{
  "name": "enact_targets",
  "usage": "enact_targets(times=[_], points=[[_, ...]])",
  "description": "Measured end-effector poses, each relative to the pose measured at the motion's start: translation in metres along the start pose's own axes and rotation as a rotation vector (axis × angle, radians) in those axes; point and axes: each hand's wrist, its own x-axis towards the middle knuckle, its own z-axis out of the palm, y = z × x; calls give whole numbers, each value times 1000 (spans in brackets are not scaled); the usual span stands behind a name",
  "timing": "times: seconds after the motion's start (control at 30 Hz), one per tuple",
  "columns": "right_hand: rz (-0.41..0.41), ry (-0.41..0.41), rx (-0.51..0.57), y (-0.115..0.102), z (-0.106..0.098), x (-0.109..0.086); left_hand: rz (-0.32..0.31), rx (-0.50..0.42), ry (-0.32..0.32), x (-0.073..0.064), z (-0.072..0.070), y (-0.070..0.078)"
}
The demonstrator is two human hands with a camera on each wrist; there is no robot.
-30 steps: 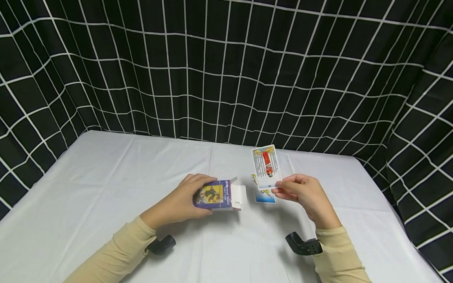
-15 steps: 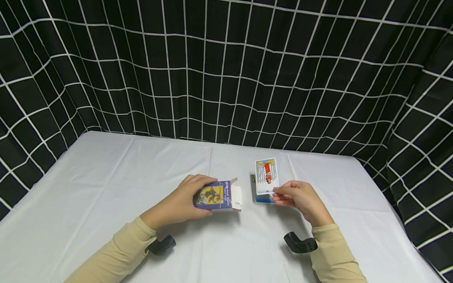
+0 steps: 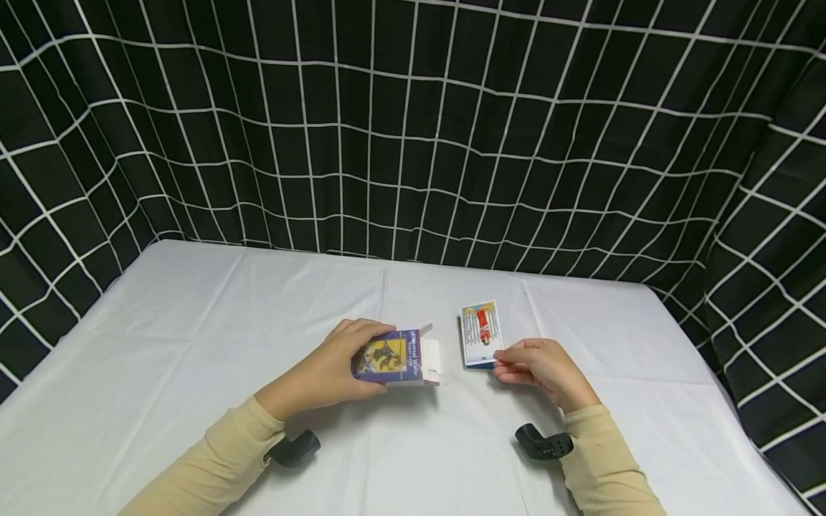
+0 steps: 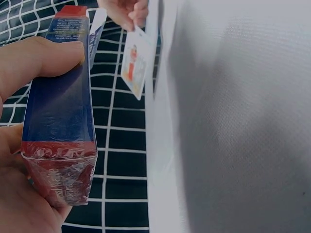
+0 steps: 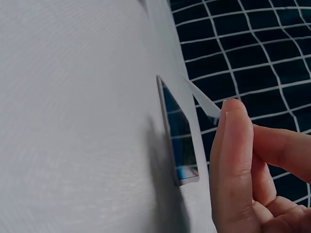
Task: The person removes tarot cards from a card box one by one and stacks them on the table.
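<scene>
A purple-blue tarot card box (image 3: pixel 387 356) lies in my left hand (image 3: pixel 323 369), gripped between thumb and fingers. Its flap (image 3: pixel 432 358) hangs open toward the right. The left wrist view shows the box's blue side and red end (image 4: pixel 60 179), with clear wrap crumpled over that end. My right hand (image 3: pixel 545 369) pinches one tarot card (image 3: pixel 480 333) by its near corner, showing a figure in red among swords. Below that card, a stack of cards (image 5: pixel 180 138) lies on the table. In the right wrist view, the held card (image 5: pixel 205 101) tilts above the stack, apart from it.
A white cloth covers the table (image 3: pixel 258 301). Behind and at both sides hangs a black curtain (image 3: pixel 413 129) with a white grid. Black wrist mounts (image 3: pixel 544 442) sit on both forearms. The stack stands just right of the box's flap.
My right hand has lowered the card toward the stack and nearer to me, so it now covers most of the stack in the head view. My left hand and the box stay put.
</scene>
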Motion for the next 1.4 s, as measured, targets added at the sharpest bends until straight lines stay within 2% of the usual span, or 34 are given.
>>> enact_targets(times=[0.3,0.6,0.83,1.4], points=[[20,-9,-37,5,-2,2,-5,-2,-8,0,0,1],[75,92,-196,8,2,3,-10,-8,-6,0,0,1],[79,144,-353,11,1,2,-16,-17,-9,0,0,2],[79,224,-502,15,4,3,-15,-16,-13,-1,1,3]])
